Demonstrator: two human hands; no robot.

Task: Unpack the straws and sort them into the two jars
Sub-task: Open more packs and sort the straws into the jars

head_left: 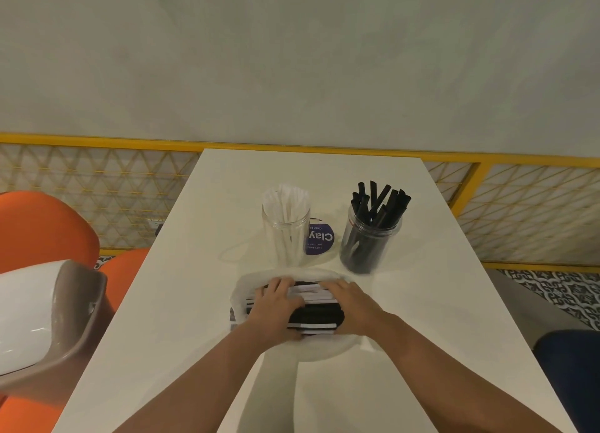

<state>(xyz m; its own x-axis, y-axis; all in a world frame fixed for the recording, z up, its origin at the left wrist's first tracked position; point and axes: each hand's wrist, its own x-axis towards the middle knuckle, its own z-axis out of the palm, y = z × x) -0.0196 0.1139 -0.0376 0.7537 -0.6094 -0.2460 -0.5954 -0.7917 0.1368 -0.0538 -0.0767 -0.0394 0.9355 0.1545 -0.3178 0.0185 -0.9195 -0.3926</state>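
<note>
Left hand [276, 306], right hand [352, 304] clasp slim straws [316, 315], perhaps bagged.

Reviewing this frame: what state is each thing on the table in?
left jar: upright, lidless, holding white straws.
right jar: upright, lidless, packed with black straws.
straw bundle: black and white mixed, lying in the bag.
bag: open, spread on the table.
left hand: grips the bundle's left end.
right hand: grips the bundle's right end.

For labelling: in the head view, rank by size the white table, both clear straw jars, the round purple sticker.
White table
Clear jar of black straws, clear jar of white straws: alike
Round purple sticker, partly hidden
</note>
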